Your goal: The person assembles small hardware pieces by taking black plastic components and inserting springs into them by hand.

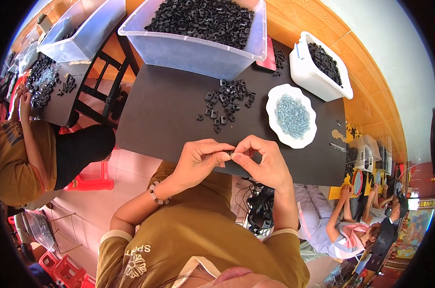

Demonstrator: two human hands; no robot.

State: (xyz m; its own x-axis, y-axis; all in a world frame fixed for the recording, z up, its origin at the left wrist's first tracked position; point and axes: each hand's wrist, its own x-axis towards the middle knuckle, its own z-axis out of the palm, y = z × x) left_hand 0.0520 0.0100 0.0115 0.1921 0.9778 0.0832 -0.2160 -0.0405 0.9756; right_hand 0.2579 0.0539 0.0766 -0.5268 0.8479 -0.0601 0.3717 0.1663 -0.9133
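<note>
My left hand (203, 161) and my right hand (260, 161) meet over the table's near edge, fingertips pinched together. Between them sits a small black plastic part (230, 153), mostly covered by the fingers. Just beyond my hands lies a loose pile of small black plastic clips (222, 98) on the dark table (155, 115). To the right of the pile stands a white scalloped dish (272, 108) heaped with tiny clear bluish pieces (292, 115).
A large clear bin (193, 55) of black parts fills the table's far side. Beside it are a red item (267, 60) and a white tub (318, 89) of black pieces. Other people work at tables on the left (64, 103) and right. A red stool (95, 177) stands lower left.
</note>
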